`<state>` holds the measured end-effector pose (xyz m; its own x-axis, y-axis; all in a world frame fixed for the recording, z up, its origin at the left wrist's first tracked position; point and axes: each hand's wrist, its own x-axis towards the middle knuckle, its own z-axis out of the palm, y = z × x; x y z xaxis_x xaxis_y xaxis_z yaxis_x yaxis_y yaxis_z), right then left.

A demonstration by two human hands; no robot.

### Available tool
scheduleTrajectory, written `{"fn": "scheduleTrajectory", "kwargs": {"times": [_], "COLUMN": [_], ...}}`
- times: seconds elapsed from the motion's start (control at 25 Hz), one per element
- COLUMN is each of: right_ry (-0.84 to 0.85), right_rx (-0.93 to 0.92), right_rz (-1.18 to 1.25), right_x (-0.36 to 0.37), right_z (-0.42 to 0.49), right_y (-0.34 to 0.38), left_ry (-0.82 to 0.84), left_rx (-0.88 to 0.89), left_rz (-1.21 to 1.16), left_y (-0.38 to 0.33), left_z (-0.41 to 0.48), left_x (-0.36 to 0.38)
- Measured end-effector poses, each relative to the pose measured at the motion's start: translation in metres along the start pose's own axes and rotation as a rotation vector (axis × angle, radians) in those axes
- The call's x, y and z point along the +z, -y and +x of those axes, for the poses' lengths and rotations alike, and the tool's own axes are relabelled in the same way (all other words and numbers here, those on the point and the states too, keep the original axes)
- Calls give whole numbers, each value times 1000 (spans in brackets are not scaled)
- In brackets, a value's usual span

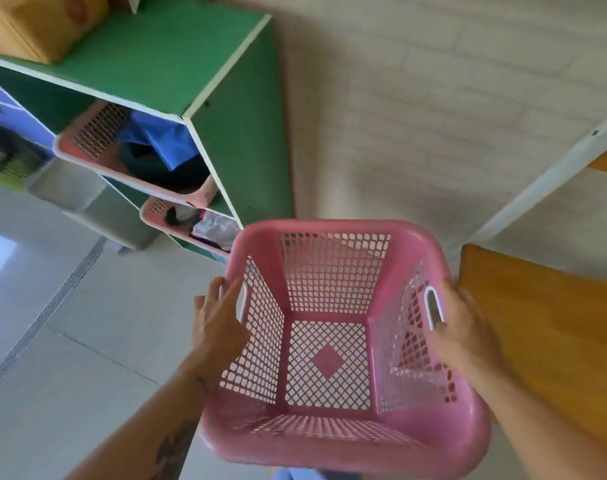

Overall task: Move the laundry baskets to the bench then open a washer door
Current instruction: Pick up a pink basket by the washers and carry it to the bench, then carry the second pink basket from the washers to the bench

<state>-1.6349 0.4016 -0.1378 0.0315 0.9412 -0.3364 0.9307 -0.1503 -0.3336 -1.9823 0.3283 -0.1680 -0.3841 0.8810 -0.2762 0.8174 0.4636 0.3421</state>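
An empty pink plastic laundry basket with lattice walls hangs in the air in front of me, tilted a little. My left hand grips its left handle slot, and my right hand grips the right handle slot. Two more pink baskets sit in the green shelf unit: the upper basket holds blue and dark clothes, the lower basket holds dark and white clothes. The orange wooden bench top lies just right of the carried basket. No washer is in view.
The green shelf unit stands against the pale brick wall at upper left, with a yellow box on top. A grey bin sits on the tiled floor beside it. A white metal frame bar runs diagonally at right.
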Motion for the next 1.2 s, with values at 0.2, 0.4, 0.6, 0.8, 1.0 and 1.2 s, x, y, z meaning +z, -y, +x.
{"fn": "scheduleTrajectory", "kwargs": {"times": [0.2,0.4,0.6,0.8,1.0,1.2], "right_ry": [-9,26,149,210,152,-107], "right_rx": [107,127,129,43,29,124], "right_rz": [120,204,179,235,207,270], "right_x": [69,90,73,-6,-104,-158], "right_z": [41,55,49,-13,-113,-226], "right_y": [-20,-30,-31,-8,15,13], "left_ry": [8,-16,105,176,252,296], "left_rx": [-41,-54,-101,-93,176,530], "left_rz": [9,-85,-164,-181,-217,-284], "left_y": [17,8,-8,-57,-114,-185], "left_z": [56,74,75,23,-40,-106], "left_x": [73,104,83,1,-98,-160]}}
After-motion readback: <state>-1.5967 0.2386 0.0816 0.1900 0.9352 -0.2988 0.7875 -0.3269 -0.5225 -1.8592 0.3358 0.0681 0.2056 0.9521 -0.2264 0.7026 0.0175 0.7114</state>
